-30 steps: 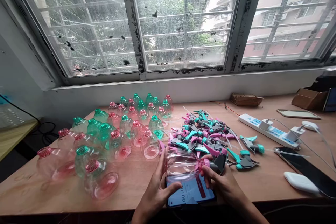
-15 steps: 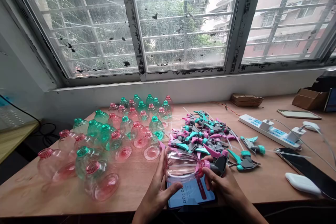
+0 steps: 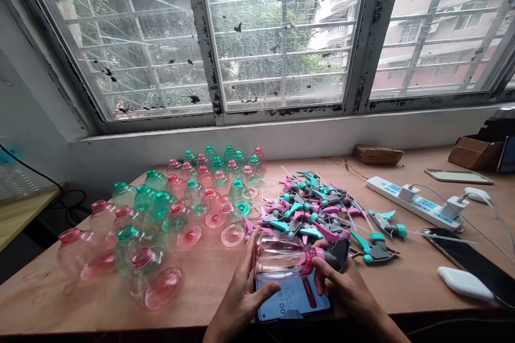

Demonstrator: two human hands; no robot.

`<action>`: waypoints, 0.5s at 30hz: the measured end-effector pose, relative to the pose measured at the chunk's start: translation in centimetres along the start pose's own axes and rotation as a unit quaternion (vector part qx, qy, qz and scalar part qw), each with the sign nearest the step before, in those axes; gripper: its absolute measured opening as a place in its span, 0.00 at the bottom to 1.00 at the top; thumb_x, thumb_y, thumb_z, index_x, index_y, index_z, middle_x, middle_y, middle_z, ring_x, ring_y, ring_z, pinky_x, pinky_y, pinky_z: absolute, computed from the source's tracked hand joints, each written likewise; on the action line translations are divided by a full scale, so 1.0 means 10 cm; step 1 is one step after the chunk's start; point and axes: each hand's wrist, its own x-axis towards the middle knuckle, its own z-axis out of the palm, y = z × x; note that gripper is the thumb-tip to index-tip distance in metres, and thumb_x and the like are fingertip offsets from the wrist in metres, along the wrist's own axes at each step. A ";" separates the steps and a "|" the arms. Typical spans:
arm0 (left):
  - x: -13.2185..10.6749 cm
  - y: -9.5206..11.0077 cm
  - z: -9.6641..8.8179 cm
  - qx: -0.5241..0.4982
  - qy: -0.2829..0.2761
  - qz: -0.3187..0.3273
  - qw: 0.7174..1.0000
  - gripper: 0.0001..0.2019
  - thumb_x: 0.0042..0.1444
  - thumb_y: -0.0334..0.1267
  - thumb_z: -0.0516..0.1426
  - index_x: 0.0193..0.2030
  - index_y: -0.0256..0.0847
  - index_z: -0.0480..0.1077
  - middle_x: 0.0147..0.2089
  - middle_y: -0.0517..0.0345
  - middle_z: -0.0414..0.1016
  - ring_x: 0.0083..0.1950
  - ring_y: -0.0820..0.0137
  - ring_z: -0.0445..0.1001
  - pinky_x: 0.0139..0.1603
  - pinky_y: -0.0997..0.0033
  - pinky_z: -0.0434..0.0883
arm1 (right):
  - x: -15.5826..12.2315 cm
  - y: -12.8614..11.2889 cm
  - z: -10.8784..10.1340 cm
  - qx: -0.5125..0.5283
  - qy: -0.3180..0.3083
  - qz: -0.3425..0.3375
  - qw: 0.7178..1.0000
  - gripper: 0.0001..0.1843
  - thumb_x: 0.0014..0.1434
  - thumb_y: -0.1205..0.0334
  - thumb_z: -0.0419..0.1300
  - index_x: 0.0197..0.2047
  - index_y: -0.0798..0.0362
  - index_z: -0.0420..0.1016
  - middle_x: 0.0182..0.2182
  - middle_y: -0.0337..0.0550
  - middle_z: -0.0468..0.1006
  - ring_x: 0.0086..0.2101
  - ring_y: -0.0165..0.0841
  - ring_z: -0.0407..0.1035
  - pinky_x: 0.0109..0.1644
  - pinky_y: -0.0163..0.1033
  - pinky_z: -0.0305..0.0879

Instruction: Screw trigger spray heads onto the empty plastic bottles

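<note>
Bottle (image 3: 277,254) lies sideways above a phone (image 3: 287,300), held in the left hand (image 3: 245,284); the right hand (image 3: 338,278) grips its spray top (image 3: 330,260). Twisting seems the step now; the next turn needs a steady bottle.

"Where could a hand get through?"
"Along the bare tabletop (image 3: 203,286) at lower centre, between the nearest pink bottle (image 3: 155,284) and the left hand (image 3: 243,289)."
"And straight up the middle?"
"Blocked. Crowded bottles (image 3: 211,203) meet the sprayer heap (image 3: 314,203) there."
"Right side?"
"Wood shows between heap and power strip (image 3: 414,203), but a loose sprayer head (image 3: 386,222) juts into it."
</note>
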 end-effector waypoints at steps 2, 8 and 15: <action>0.00 0.01 0.00 -0.007 -0.008 0.002 1.000 0.51 0.60 0.43 0.65 0.77 0.58 0.34 0.80 0.50 0.46 0.78 0.50 0.50 0.75 0.48 0.56 | 0.00 -0.01 0.00 0.003 0.000 0.001 1.000 0.23 0.58 0.43 0.69 0.43 0.50 0.69 0.17 0.33 0.75 0.16 0.29 0.68 0.20 0.31 0.61; 0.00 -0.02 0.01 0.030 0.004 0.015 0.999 0.46 0.64 0.43 0.61 0.76 0.66 0.32 0.82 0.57 0.36 0.77 0.51 0.52 0.73 0.49 0.58 | 0.01 -0.04 0.01 0.004 0.002 0.004 1.000 0.23 0.57 0.42 0.69 0.43 0.49 0.69 0.22 0.35 0.78 0.17 0.30 0.69 0.20 0.31 0.61; 0.00 0.05 0.03 -0.058 0.003 0.007 0.998 0.49 0.60 0.55 0.62 0.78 0.56 0.34 0.81 0.54 0.41 0.79 0.49 0.46 0.76 0.49 0.51 | -0.01 0.02 0.00 -0.001 -0.022 0.003 1.000 0.24 0.56 0.41 0.70 0.43 0.50 0.70 0.16 0.34 0.76 0.16 0.31 0.67 0.22 0.33 0.59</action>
